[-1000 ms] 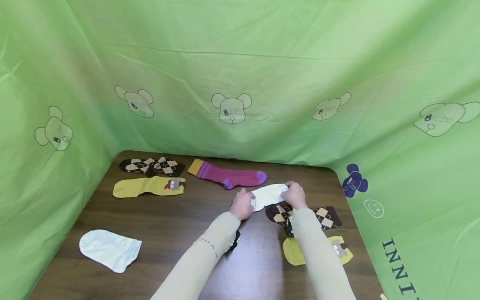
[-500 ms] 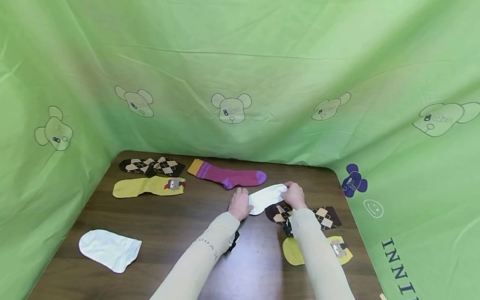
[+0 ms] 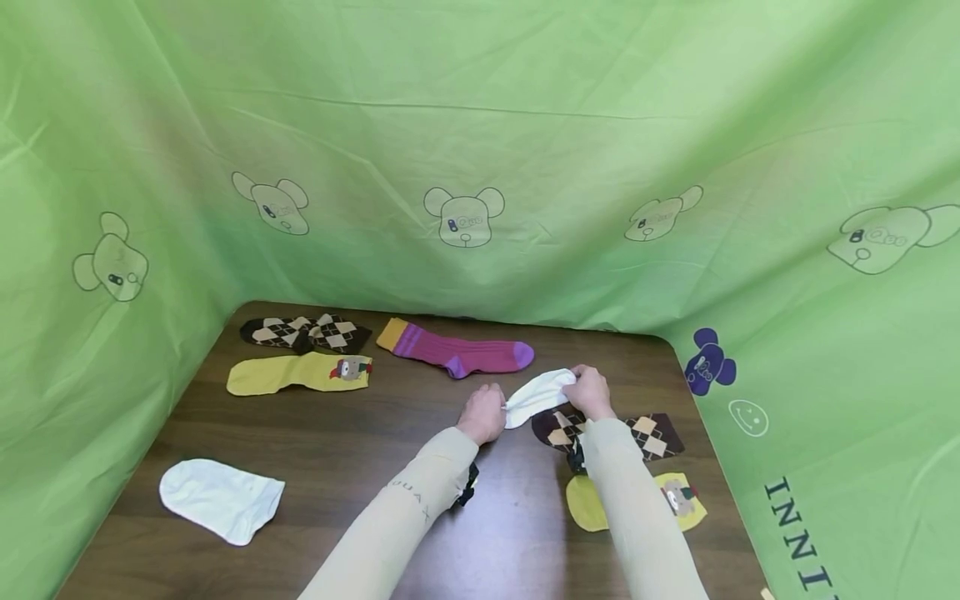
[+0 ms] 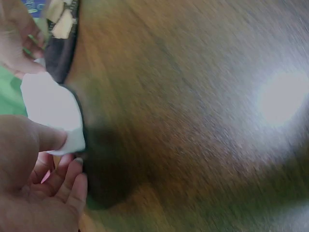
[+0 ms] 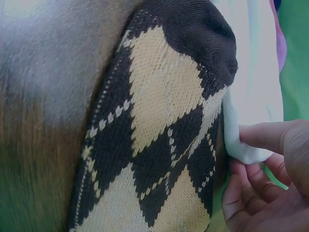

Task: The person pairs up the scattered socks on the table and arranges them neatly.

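Note:
Both hands hold a white sock point(image 3: 538, 397) by its two ends, stretched between them over the right part of the table. My left hand point(image 3: 483, 414) pinches the near-left end; in the left wrist view its thumb point(image 4: 52, 138) presses on top of the fabric with the fingers below. At the far-right end my right hand point(image 3: 590, 392) pinches the sock between thumb and fingers, as the right wrist view shows. Close beside it lies a brown argyle sock point(image 5: 164, 96), partly covered by the right sleeve in the head view.
A purple sock point(image 3: 468, 352) lies at the back. On the left are another argyle sock point(image 3: 307, 332), a yellow sock point(image 3: 277, 374) and a second white sock point(image 3: 221, 498). Another yellow sock point(image 3: 587, 503) lies under the right forearm. Green cloth point(image 3: 465, 142) surrounds the wooden table point(image 3: 360, 450).
My left hand has let its fingers reach round and pinch the white sock's near end again, and the sock now looks narrower. My right hand has barely moved.

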`<state>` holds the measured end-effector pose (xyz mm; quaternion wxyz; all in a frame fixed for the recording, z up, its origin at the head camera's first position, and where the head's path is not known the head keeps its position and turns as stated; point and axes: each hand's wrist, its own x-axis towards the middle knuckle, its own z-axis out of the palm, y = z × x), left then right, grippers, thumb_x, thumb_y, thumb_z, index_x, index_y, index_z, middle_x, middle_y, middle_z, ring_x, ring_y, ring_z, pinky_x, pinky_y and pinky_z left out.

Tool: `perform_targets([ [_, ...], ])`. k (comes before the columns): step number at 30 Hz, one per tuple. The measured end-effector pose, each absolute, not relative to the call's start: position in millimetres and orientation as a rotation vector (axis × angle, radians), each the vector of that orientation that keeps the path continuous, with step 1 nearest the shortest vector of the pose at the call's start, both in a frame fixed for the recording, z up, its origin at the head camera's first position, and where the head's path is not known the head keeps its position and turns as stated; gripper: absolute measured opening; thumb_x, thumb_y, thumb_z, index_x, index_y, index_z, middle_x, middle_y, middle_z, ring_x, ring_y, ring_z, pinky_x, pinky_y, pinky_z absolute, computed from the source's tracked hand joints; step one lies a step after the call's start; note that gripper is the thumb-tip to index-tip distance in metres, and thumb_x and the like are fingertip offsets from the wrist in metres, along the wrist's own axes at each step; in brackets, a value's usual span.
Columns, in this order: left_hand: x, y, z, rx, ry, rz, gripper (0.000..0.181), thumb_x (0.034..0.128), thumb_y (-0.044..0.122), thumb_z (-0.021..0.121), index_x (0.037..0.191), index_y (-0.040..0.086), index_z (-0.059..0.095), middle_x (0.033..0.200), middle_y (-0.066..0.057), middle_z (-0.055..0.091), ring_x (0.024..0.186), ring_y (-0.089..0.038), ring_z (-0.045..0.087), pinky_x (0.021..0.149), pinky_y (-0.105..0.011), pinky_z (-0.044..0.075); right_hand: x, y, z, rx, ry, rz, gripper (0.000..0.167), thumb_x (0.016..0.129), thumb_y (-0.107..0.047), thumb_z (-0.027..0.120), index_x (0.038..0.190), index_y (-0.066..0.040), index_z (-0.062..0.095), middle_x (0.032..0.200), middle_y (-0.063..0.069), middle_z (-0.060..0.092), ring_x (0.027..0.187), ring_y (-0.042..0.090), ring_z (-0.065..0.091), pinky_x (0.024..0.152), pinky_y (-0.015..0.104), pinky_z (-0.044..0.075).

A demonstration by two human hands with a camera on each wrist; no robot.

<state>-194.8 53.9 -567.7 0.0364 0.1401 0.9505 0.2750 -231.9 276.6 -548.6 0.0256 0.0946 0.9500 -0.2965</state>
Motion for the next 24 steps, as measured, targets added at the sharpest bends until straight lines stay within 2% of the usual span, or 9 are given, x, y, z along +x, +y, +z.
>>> perform_targets([
  [6,-196.3,53.8,-561.8,0.437,2.894,1.079,0.021,0.0816,-0.007,0.065,0.091,0.009,0.056,0.080,-0.012,0.064,0.082,-0.034,0.066,0.074,-0.044,0.053,-232.8,280.2,-552.7,0.321,2.927,-0.947,0.031,0.079,-0.007,0.073,0.107,0.006,0.068,0.106,0.026,0.069,0.101,0.046,0.061,0.088,0.052,0.046],
  [11,-199.3,48.9,-559.0,0.407,2.914,1.112,0.028,0.0840,-0.006,0.064,0.110,0.005,0.066,0.095,-0.013,0.072,0.089,-0.034,0.069,0.078,-0.044,0.054,-230.4,277.9,-552.9,0.316,2.924,-0.920,0.034,0.080,-0.008,0.071,0.110,0.006,0.067,0.107,0.026,0.069,0.100,0.045,0.061,0.087,0.052,0.047],
  [13,-201.3,45.7,-559.1,0.392,2.921,1.093,0.029,0.0841,-0.003,0.066,0.112,0.004,0.069,0.100,-0.011,0.074,0.093,-0.033,0.069,0.080,-0.042,0.054,-228.5,274.8,-550.9,0.281,2.928,-0.901,0.036,0.080,-0.008,0.070,0.113,0.007,0.067,0.107,0.025,0.069,0.097,0.043,0.062,0.085,0.051,0.047],
  [19,-204.6,35.7,-555.2,0.330,2.893,1.115,0.021,0.0848,0.003,0.068,0.105,0.004,0.074,0.102,-0.012,0.074,0.096,-0.030,0.068,0.082,-0.041,0.054,-224.1,265.2,-546.0,0.168,2.873,-0.968,0.034,0.076,-0.006,0.072,0.108,0.006,0.069,0.094,0.016,0.070,0.083,0.033,0.061,0.074,0.042,0.048],
  [24,-207.9,29.2,-552.7,0.298,2.882,1.154,0.014,0.0876,0.007,0.067,0.101,0.006,0.072,0.098,-0.011,0.072,0.092,-0.029,0.068,0.080,-0.042,0.054,-223.8,259.0,-544.1,0.118,2.740,-1.129,0.033,0.080,-0.011,0.079,0.106,0.008,0.070,0.095,0.013,0.070,0.087,0.027,0.061,0.078,0.035,0.049],
])
